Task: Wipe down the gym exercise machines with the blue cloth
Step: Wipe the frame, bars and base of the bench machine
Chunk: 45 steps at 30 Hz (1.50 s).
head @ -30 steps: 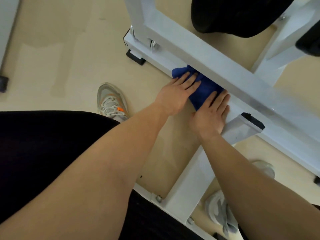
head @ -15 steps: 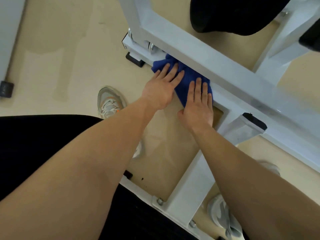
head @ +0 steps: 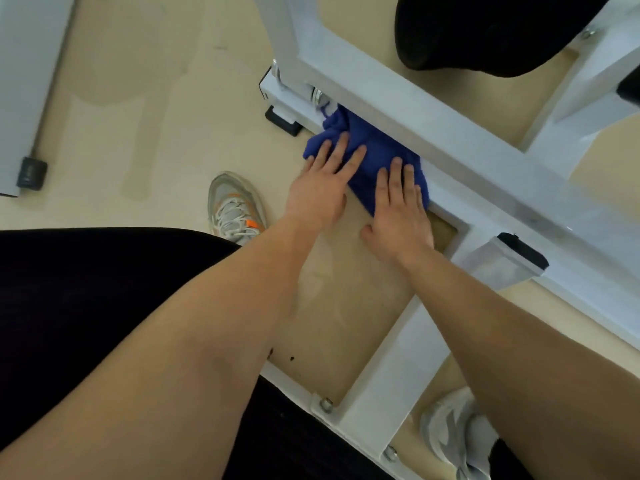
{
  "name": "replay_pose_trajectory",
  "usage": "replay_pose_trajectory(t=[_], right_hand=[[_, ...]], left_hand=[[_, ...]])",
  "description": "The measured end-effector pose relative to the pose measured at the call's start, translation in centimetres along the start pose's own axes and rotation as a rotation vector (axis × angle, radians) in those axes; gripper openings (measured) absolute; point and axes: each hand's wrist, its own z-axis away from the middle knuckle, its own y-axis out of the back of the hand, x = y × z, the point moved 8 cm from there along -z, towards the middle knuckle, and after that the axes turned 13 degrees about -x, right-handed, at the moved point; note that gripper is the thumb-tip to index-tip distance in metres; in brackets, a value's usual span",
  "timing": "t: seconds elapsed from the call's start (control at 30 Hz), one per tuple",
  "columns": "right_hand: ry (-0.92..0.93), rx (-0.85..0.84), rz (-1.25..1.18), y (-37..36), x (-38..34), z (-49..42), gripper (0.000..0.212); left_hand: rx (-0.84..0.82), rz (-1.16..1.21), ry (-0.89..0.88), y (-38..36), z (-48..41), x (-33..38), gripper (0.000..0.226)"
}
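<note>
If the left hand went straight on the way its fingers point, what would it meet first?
First, more of the bunched blue cloth that lies under the fingertips of the left hand. Next comes the white frame beam, though the hand may pass beneath it; depth is unclear.

Grey sneaker (head: 236, 206) on beige floor (head: 138, 109)

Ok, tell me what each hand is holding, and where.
Nothing gripped: both press flat on the crumpled blue cloth, left hand on its left end, right hand on its right.

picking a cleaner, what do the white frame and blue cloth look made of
White frame: likely painted or powder-coated metal; square tube, bolted joints, soft sheen. Blue cloth: soft fabric, maybe microfibre or terry; it bunches and looks matte, fuzzy.
</note>
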Motion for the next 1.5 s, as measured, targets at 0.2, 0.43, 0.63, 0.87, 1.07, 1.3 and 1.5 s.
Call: replay_pose_trajectory(t=[0.2, 0.43, 0.63, 0.87, 1.07, 1.3, 1.5], right_hand=[[0.181, -0.039, 0.088, 2.7, -4.2, -4.8, 0.093], [0.301, -0.054, 0.108, 4.7, -7.2, -7.9, 0.091], [0.360, 0.026, 0.096, 5.3, -7.1, -8.2, 0.081], [0.331, 0.045, 0.131, 4.0, -4.4, -5.9, 0.081], [0.337, 0.020, 0.115, 4.7, -6.4, -7.2, 0.083], [0.359, 0.043, 0.097, 4.9, -6.3, -7.6, 0.079], [0.257, 0.076, 0.127, 2.2, -1.1, -3.6, 0.074]], left_hand=[[0.085, 0.274, 0.255, 1.1, -1.0, -6.8, 0.066], [0.249, 0.878, 0.299, 3.7, -2.8, -9.8, 0.070], [0.266, 0.781, 0.304, 4.9, -3.5, -10.9, 0.064], [0.263, 0.482, 0.191, 2.5, -3.3, -7.4, 0.053], [0.212, 0.352, 0.301, 3.4, -3.3, -9.7, 0.053], [0.194, 0.585, 0.267, 3.8, -3.4, -8.5, 0.056], [0.141, 0.761, 0.227, 1.8, -2.4, -1.7, 0.058]])
